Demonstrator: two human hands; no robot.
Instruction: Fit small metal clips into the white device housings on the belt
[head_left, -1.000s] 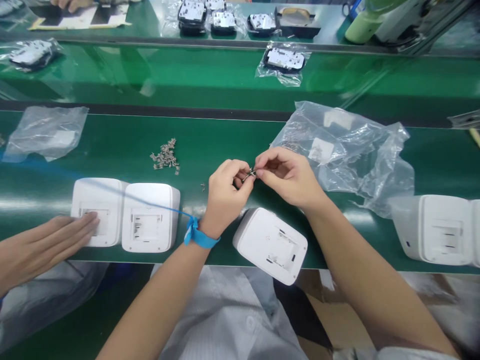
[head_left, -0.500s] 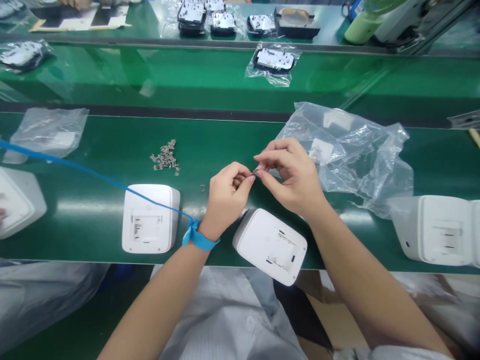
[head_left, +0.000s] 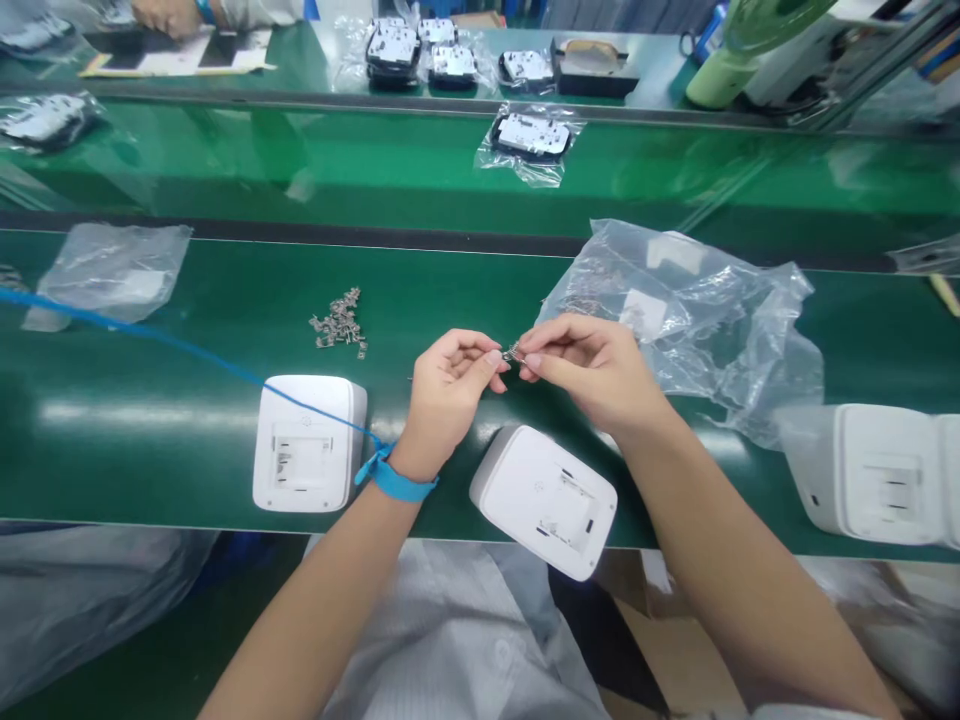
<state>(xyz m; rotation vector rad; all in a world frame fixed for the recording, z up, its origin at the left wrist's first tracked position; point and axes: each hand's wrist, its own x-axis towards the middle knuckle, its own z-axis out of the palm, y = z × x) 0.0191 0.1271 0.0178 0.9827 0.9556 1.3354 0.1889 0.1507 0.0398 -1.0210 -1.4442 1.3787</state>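
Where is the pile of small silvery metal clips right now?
In the head view, the pile of small silvery metal clips lies on the green tabletop, left of both hands, just beyond the left-hand white box-shaped housing.

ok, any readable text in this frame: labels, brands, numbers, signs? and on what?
None legible.
Angled white housing, front centre: tiny dark marks, too small to read.
Upright white housing, left: same, too small.
White housing, far right: fine marks, too small.
Large plastic bag: pale patches, too blurred to tell if printed.
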